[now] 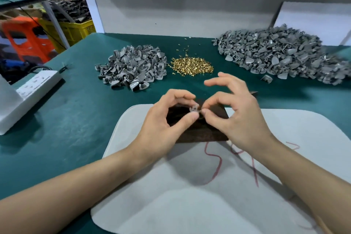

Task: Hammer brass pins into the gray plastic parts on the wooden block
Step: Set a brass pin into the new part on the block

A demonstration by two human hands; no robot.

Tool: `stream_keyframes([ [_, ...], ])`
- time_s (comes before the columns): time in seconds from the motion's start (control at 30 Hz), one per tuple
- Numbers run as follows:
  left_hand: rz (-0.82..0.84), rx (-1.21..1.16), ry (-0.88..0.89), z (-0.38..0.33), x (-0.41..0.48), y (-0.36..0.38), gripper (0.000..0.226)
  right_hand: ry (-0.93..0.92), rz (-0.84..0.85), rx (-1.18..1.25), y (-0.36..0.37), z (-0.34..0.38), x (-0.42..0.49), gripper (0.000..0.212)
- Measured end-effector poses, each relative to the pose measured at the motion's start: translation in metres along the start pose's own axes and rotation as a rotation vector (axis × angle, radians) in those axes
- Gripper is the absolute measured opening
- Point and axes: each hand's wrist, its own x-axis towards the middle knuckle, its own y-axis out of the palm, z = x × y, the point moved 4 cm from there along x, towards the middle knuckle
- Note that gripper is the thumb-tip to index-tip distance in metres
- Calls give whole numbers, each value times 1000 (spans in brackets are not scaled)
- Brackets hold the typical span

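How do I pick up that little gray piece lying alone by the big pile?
Pinch the gray piece across its sides, from straight above. It lies low on the table, apart from the big pile, so there is room either side.

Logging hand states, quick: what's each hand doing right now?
Left hand: pinches gray part.
Right hand: fingertips pinched beside the part; what they hold cannot be told.

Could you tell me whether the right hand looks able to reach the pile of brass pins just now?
Probably yes: the brass pins lie just beyond the right hand, with nothing between. Its thumb and forefinger, though, seem busy at the gray plastic part the left hand pinches.
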Motion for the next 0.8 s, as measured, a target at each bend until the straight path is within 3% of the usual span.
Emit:
stream_keyframes([
  [0.1, -19, 98, 7, 2, 0, 0, 12, -182, 34, -219, -2, 11, -1, 9],
  [0.2, -12, 208, 39, -1, 0, 1, 10, -135, -37, -231, -16, 6, 3, 15],
  [0.27, -2, 221, 60, -2, -1, 1, 12, 143, -76, -362, -34, -15, 6, 28],
  [0.33, 3, 295, 72, -2, 0, 2, 16, 564, 162, -653, -46, -45, 4, 52],
  [0.4, 10, 364, 71, -2, -1, 2, 13, 765, 366, -726, -47, -61, -3, 61],
  [0.5, 7, 372, 60, -3, -1, 3, 2, 792, 334, -544, -48, -69, -1, 40],
  [0.63, -97, 417, 10, -1, -1, -2, 6, 987, 326, 65, -49, -69, -4, 21],
  [0.8, -108, 378, -40, 2, 1, -4, 3, 701, 165, 130, -63, -25, 1, 7],
])
